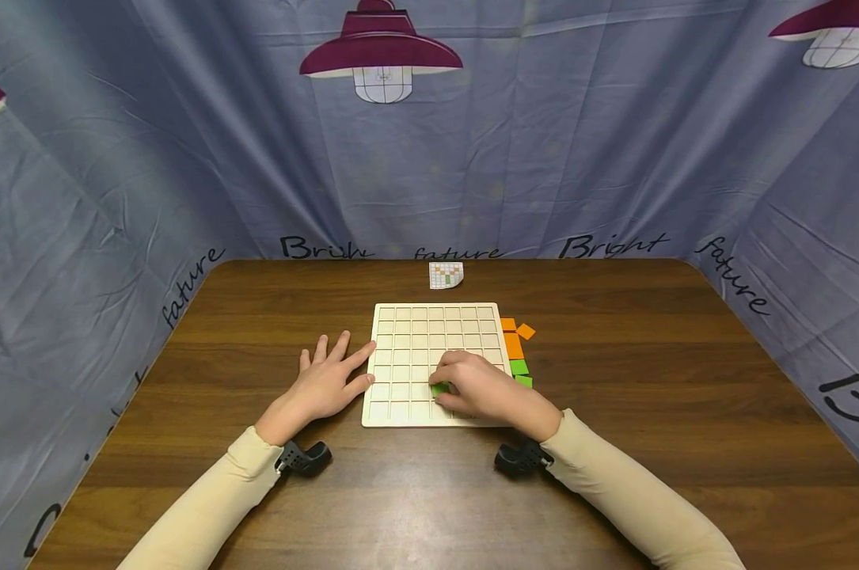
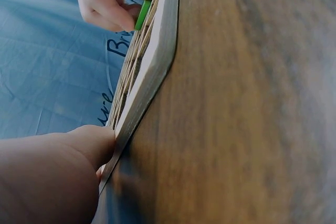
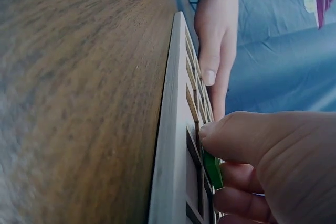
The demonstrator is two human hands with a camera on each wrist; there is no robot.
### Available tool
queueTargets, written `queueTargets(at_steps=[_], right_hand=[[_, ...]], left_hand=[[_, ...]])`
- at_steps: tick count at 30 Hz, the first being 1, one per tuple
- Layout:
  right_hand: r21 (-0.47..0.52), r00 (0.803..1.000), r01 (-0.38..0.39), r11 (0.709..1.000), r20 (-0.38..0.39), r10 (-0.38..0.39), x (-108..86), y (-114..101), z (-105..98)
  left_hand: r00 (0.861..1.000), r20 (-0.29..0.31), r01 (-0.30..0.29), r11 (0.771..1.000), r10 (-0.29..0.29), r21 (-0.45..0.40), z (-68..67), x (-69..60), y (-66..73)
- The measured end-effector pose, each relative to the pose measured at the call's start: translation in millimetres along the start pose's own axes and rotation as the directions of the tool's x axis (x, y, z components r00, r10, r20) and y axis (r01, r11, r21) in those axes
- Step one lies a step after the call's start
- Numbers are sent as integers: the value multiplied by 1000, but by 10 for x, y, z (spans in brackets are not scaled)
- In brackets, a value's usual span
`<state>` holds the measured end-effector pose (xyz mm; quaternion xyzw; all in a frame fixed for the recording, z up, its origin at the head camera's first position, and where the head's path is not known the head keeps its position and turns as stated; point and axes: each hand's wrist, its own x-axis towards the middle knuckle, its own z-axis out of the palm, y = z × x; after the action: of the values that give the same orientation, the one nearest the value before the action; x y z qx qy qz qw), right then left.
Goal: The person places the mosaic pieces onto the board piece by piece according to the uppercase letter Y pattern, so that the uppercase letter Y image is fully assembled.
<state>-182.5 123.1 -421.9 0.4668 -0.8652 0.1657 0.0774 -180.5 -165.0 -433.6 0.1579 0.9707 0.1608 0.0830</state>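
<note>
A pale wooden grid board (image 1: 400,364) lies flat on the brown table. My right hand (image 1: 479,386) is over its lower right part and pinches a green tile (image 1: 439,389) between thumb and fingers. In the right wrist view the green tile (image 3: 212,170) stands tilted against the grid ridges, under the right hand (image 3: 262,156). My left hand (image 1: 324,385) lies spread at the board's left edge, thumb and index finger touching it. The left wrist view shows the left hand (image 2: 63,166) at that edge and the green tile (image 2: 143,14) at the far side.
Orange tiles (image 1: 514,346) and green tiles (image 1: 518,367) lie along the board's right edge, one orange tile (image 1: 526,332) turned askew. Behind the board is a small card (image 1: 446,275) with a coloured grid pattern. A blue curtain (image 1: 515,158) hangs around the table (image 1: 614,340).
</note>
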Motion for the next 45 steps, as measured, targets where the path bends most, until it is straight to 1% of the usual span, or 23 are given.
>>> queueTargets(at_steps=[12, 33, 45], right_hand=[[20, 1000, -7, 1000, -14, 8, -3, 23, 30], [43, 1000, -24, 999, -6, 24, -18, 22, 38], [24, 1000, 3, 1000, -20, -2, -17, 12, 37]], left_hand=[[1000, 4, 3, 1000, -3, 2, -19, -3, 4], [1000, 7, 3, 1000, -3, -3, -11, -9, 6], [1000, 9, 2, 1000, -2, 5, -1, 6, -5]])
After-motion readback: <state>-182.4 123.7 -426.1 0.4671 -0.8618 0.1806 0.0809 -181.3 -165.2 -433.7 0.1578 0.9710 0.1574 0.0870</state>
